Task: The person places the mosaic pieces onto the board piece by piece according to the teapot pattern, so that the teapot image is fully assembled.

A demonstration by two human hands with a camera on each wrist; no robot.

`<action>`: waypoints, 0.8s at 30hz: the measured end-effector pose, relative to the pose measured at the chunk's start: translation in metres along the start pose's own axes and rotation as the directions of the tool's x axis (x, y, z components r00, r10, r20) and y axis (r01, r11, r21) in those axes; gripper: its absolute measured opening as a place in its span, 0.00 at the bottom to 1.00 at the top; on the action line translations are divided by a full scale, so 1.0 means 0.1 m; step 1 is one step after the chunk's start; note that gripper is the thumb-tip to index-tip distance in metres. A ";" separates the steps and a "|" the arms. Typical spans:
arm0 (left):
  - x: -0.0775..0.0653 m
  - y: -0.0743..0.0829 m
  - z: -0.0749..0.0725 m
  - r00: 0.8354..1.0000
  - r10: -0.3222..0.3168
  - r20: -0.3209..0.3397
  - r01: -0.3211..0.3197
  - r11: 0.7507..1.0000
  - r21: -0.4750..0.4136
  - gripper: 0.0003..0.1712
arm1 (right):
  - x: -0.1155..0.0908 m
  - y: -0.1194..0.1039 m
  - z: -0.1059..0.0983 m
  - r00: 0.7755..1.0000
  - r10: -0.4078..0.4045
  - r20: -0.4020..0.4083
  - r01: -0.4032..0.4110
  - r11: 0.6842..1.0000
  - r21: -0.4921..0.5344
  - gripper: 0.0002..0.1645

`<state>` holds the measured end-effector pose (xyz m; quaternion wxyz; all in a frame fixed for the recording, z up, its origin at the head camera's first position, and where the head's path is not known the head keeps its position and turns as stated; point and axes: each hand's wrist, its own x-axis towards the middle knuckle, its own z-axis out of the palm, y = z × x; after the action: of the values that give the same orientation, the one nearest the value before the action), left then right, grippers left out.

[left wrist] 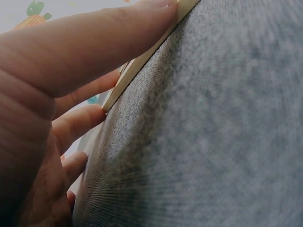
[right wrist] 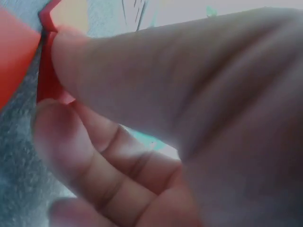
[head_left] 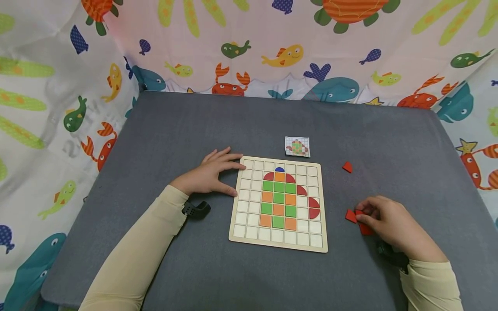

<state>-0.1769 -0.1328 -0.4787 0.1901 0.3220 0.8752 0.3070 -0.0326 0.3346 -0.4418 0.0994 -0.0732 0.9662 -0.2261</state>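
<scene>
A wooden grid board (head_left: 278, 246) lies mid-table, with green, orange, red and blue pieces set in its cells. My left hand (head_left: 208, 172) touches the board's upper left edge, its fingers extended and its thumb against the side. In the left wrist view the thumb (left wrist: 94, 42) presses the board's rim (left wrist: 137, 64). Right of the board, my right hand (head_left: 393, 222) pinches a small red piece (right wrist: 46, 71) between thumb and forefinger, partly covered by them. Beside it lie a red wedge-shaped piece (head_left: 351, 216) and another red piece (head_left: 365, 229) close under the hand.
A small pattern card (head_left: 297, 147) lies behind the board, printed with a similar coloured figure. One more red wedge (head_left: 347, 167) lies apart, right of the board's upper corner. A curtain (head_left: 256, 52) with sea animals hangs round the grey table (head_left: 202, 125).
</scene>
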 end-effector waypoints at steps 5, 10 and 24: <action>0.00 0.00 0.01 1.000 0.000 0.004 0.000 1.000 0.005 0.48 | -0.02 -0.05 -0.03 1.000 0.006 -0.030 -0.005 0.999 0.036 0.08; 0.01 0.00 0.01 1.000 0.000 -0.002 0.000 1.000 0.007 0.48 | -0.03 -0.19 -0.01 0.992 -0.049 -0.114 0.059 0.994 0.087 0.09; 0.01 -0.01 0.00 1.000 -0.018 0.002 0.018 1.000 0.016 0.47 | 0.09 -0.66 0.34 0.862 -0.466 -0.199 0.488 0.869 0.078 0.21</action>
<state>-0.1782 -0.1321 -0.4795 0.1912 0.3158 0.8804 0.2978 -0.0268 0.2603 -0.4437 -0.0399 -0.2840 0.9066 -0.3096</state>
